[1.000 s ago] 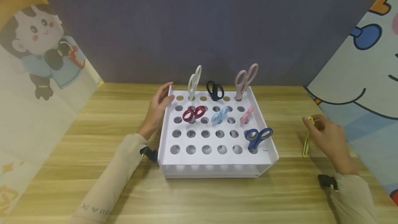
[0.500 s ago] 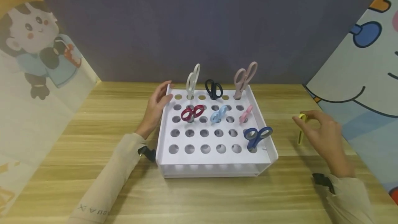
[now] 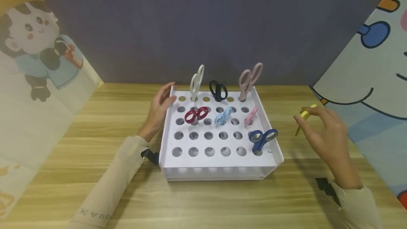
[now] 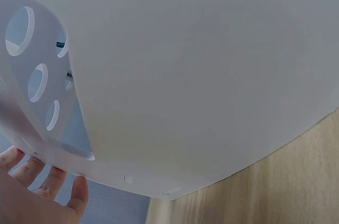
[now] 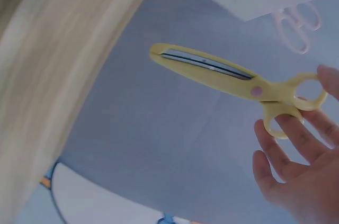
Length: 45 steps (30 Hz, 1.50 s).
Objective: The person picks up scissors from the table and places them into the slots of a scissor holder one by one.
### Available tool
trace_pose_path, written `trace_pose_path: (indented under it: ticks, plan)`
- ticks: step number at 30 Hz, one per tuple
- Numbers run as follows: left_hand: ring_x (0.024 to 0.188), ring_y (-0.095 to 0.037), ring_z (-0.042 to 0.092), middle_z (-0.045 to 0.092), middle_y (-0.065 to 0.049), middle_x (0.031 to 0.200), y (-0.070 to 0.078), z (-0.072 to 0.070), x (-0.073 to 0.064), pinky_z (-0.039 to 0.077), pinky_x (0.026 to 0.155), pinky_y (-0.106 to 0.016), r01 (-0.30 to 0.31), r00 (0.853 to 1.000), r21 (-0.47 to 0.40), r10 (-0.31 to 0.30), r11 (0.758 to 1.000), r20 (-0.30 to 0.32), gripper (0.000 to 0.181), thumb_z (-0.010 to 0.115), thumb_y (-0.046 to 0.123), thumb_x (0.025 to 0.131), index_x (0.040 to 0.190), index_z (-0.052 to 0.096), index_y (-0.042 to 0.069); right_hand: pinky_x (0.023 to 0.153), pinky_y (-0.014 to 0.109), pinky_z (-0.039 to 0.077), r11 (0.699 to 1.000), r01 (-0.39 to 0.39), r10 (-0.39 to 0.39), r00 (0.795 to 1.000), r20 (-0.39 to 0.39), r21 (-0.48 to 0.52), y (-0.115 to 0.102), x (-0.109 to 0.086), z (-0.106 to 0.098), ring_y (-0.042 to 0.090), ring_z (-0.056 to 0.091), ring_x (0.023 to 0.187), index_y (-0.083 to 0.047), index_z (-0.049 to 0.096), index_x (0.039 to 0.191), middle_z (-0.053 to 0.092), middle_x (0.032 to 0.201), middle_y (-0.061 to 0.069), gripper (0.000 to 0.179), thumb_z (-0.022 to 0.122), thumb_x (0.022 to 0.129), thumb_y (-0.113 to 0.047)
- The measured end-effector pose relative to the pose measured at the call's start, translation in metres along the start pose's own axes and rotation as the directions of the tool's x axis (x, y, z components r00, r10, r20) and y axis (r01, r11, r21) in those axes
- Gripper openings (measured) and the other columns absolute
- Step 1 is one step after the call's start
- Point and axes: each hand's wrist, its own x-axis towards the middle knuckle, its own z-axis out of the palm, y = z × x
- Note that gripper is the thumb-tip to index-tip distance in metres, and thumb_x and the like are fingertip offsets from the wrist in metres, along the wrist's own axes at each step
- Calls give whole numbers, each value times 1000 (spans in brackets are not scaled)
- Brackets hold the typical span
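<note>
My right hand (image 3: pixel 330 135) pinches yellow scissors (image 3: pixel 305 115) by the handle loops, above the table to the right of the rack. In the right wrist view, the yellow blades (image 5: pixel 233 87) are closed and point away from the fingers (image 5: pixel 296 134). My left hand (image 3: pixel 155 114) grips the left side wall of a white holed rack (image 3: pixel 219 162), thumb inside; the left wrist view shows fingertips (image 4: pixel 79 189) on the rack's edge. Scissors stand handles up in the rack: white (image 3: pixel 193 91), black (image 3: pixel 218 93), dusty pink (image 3: pixel 245 91), red (image 3: pixel 197 115), light blue (image 3: pixel 222 118), pink (image 3: pixel 251 116) and dark blue (image 3: pixel 259 146).
The rack stands on a wood-grain table (image 3: pixel 216 204), and many of its holes hold nothing. A dark grey panel (image 3: pixel 203 27) rises behind the table. Printed cartoon panels flank it at left (image 3: pixel 19 123) and right (image 3: pixel 356 73).
My right hand has moved left with the yellow scissors, which have risen and swung from hanging nearly upright to a slant. My left hand stays on the rack.
</note>
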Motion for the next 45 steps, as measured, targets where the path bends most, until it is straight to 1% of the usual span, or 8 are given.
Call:
trace_pose_path:
  ticks: [3,7,13,19,27,30,38,45]
  plan:
    - [138,-29,44,48,-24,146,-1,1,0,37,115,-39,4,1000,-3,-4,1000,1,50,52,4,98,147,43,0,100,14,38,999,39,-38,999,-23,29,-11,5,-2,28,60,96,7,72,104,71,96,23,50,75,88,-40]
    - [138,-30,44,47,-25,145,-1,2,0,36,115,-40,-4,1000,-4,4,1000,0,50,53,5,98,147,43,0,100,17,40,996,69,-66,995,-69,53,-31,12,-4,25,60,100,6,73,104,70,95,23,57,71,89,-49]
    - [138,-30,44,49,-22,145,0,2,0,36,115,-39,-2,1000,-1,2,1000,2,50,53,6,98,147,43,0,98,17,42,991,112,-101,985,-141,77,-59,29,-4,35,60,98,9,72,100,70,92,25,59,70,89,-49]
    - [138,-30,43,47,-23,146,1,0,-1,35,116,-39,0,1000,-2,0,1000,-4,51,53,7,98,147,43,1,100,20,43,986,147,-135,981,-140,78,-82,47,-5,42,61,95,10,72,99,70,95,25,60,68,90,-50]
    - [137,-36,43,53,-20,140,0,-2,1,38,113,-35,-29,999,-16,28,999,-18,48,52,1,97,145,44,0,97,25,48,970,197,-157,955,-250,143,-117,65,1,40,64,91,9,73,95,71,91,26,48,71,88,-39]
    - [137,-39,41,51,-24,141,0,-2,0,39,113,-36,-31,999,-21,31,999,-17,48,52,1,97,145,45,0,96,24,49,968,192,-142,950,-279,163,-127,68,3,37,66,92,8,73,94,72,91,25,44,72,86,-35]
    - [136,-33,44,50,-24,143,-1,-1,0,40,112,-39,-27,1000,-14,27,1000,-12,50,53,6,97,146,43,1,96,25,50,950,225,-167,953,-253,218,-144,72,13,36,67,93,7,74,96,73,93,22,42,72,86,-34]
    - [137,-34,44,48,-26,144,-3,0,1,39,113,-38,-16,1000,-11,16,1000,0,49,52,3,98,146,41,-3,93,22,50,927,264,-204,951,-232,265,-160,68,22,33,68,93,4,75,96,74,97,19,37,73,85,-30]
